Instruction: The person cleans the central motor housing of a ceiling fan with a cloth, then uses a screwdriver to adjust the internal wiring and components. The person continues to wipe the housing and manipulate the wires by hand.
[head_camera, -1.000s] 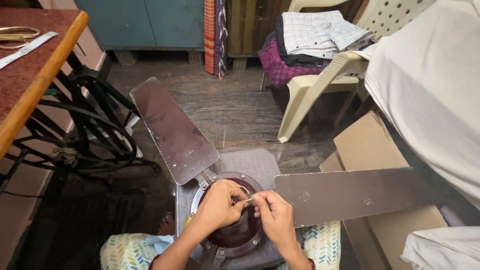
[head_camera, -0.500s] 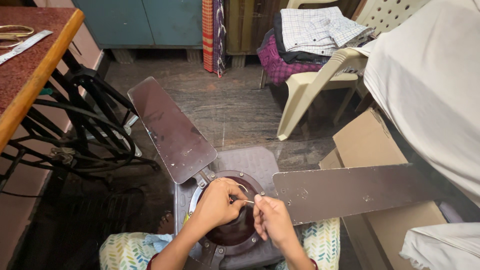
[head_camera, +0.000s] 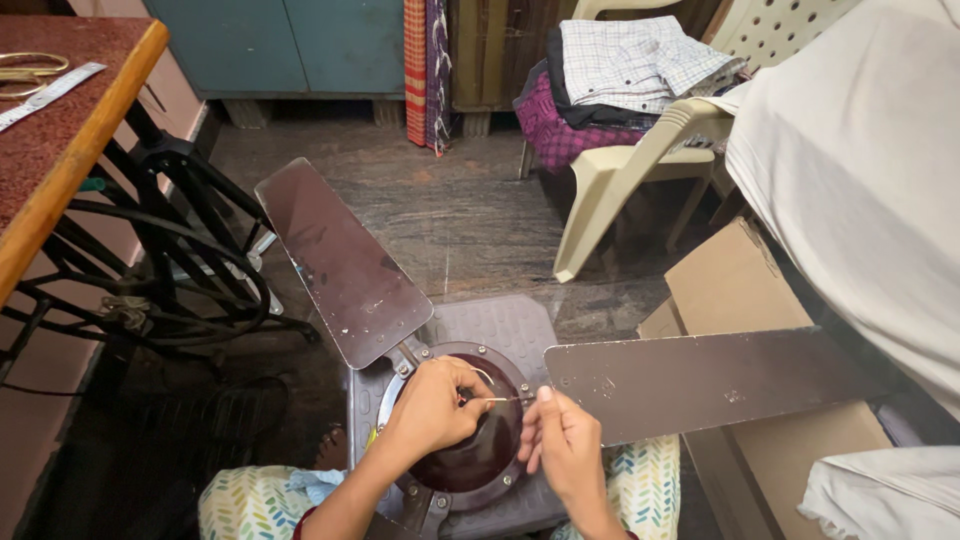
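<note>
A brown ceiling fan lies on a grey plastic stool (head_camera: 505, 325) in front of me. Its round dark motor hub (head_camera: 470, 460) sits under my hands, with one blade (head_camera: 340, 260) reaching up to the left and another blade (head_camera: 710, 380) stretching right. My left hand (head_camera: 432, 408) rests on the hub's top, fingers pinched on one end of a thin wire (head_camera: 495, 400). My right hand (head_camera: 560, 445) pinches the wire's other end, so the wire runs taut between the two hands above the hub.
A sewing machine table (head_camera: 60, 160) with a black iron treadle frame (head_camera: 190, 260) stands at the left. A cream plastic chair (head_camera: 640, 160) piled with clothes (head_camera: 620, 80) is at the back right. Cardboard boxes (head_camera: 740, 290) and white cloth (head_camera: 860, 170) crowd the right side.
My hands have drawn slightly apart, stretching the thin wire between them. The fan and stool stay where they were.
</note>
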